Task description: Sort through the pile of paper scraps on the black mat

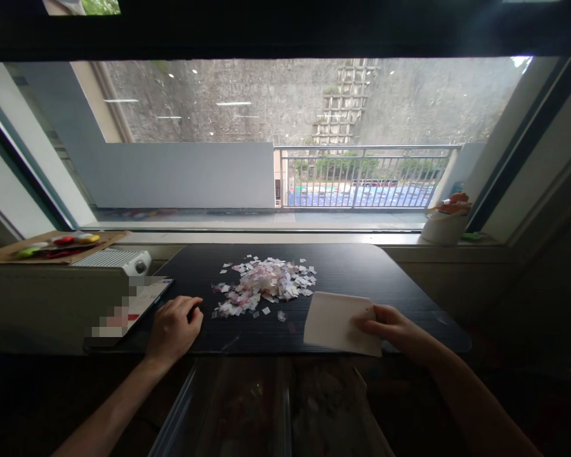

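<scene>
A heap of small white and pinkish paper-like squares (271,279) lies on the dark table (356,270), with a few loose pieces around its edge. My right hand (393,330) pinches a flat off-white card (335,324) with rounded corners by its right side, thumb on top. The card is tilted low over the table's front, right of the heap; whether it touches the tabletop I cannot tell. To the left of the heap, my left hand (176,327) rests on the table with bent fingers, thumb apart from them, and nothing visible in it.
At the table's left edge lies a flat printed item (137,311), partly blurred out. Beyond it are a white heater (117,259) and a brown board (52,247) with colourful items. A white container (445,225) stands on the right sill. Below the front edge are dim clear-sided bins (238,406).
</scene>
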Tool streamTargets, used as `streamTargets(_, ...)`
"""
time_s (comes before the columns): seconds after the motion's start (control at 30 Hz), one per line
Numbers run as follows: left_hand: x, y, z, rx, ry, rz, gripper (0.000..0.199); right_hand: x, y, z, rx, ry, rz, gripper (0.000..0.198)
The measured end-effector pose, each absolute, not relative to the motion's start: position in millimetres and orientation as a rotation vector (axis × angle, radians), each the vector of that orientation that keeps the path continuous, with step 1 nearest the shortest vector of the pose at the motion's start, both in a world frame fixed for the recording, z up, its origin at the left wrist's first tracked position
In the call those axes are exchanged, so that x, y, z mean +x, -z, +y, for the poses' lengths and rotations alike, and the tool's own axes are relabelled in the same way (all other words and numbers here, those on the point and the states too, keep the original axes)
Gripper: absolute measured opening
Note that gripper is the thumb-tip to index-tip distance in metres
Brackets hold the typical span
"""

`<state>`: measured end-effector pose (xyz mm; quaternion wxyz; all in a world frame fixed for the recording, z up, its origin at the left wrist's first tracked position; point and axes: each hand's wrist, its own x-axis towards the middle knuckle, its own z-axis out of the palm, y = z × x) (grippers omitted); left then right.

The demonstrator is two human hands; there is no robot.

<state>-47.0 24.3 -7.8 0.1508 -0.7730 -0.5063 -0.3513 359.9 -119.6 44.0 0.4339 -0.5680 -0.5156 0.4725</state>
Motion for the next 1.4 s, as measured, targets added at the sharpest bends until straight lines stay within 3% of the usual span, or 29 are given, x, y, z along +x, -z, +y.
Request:
streamTargets(0.43,-41,6,20,-2.214,1.014,-1.509,0.024,299,-25,-110,-1.601,-0.593,-1.325,0.039)
streamTargets(0.7,-39,7,19,-2.206,1.007,-1.537,0.024,299,-29,-124,-1.559,-0.729,-1.335,0.037)
streamTargets(1.17,-40,7,19,-2.215,1.002,-1.529,0.023,290,-22,-114,-1.600,-0.610,-1.399,0.041)
streamTargets(1.4,-39,8,19,-2.211,1.023,-1.539,0.022,277,-21,-116,-1.496,-0.737,-1.375,0.039)
